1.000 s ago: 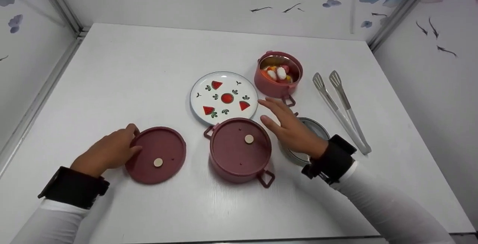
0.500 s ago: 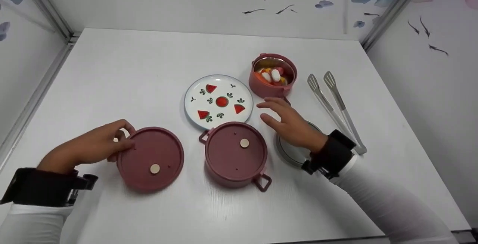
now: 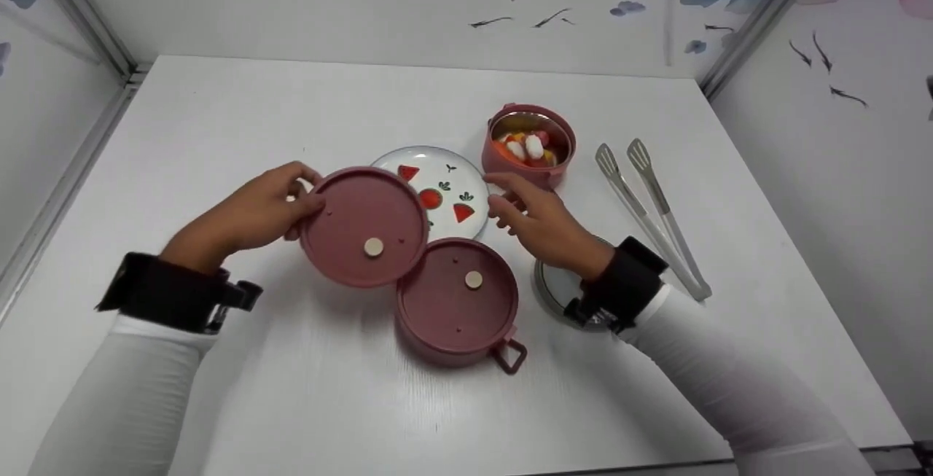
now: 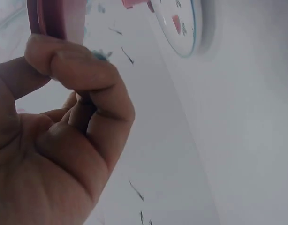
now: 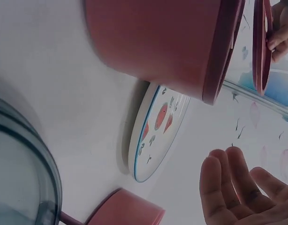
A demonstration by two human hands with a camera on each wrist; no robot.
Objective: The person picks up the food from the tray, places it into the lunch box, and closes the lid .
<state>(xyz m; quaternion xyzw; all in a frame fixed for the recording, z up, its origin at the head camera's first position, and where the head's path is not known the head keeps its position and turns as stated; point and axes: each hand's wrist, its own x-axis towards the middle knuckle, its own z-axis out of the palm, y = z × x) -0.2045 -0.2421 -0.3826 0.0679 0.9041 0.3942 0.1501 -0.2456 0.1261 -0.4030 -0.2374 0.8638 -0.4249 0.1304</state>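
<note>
My left hand [image 3: 255, 206] pinches the edge of a round dark-red pot lid [image 3: 350, 243] between thumb and fingers. In the head view the raised lid overlaps the plate's left side and the larger pot's rim. That larger red pot [image 3: 455, 308] wears its own lid with a pale round knob. My right hand [image 3: 543, 224] holds nothing; its fingers are loosely bent near the right edge of a watermelon-patterned plate [image 3: 474, 177]. Just beyond it stands a smaller red pot [image 3: 521, 170], uncovered, with white, orange and yellow food pieces inside.
A glass lid [image 3: 554, 290] lies on the white table [image 3: 240, 119], partly under my right forearm. Metal tongs [image 3: 656, 221] with slotted ends lie at the right. White printed wall panels [image 3: 328, 9] enclose the back and sides.
My left hand has lifted the lid off the table and carried it right and away from me, over the plate's edge. My right hand has shifted slightly, its fingers bending more.
</note>
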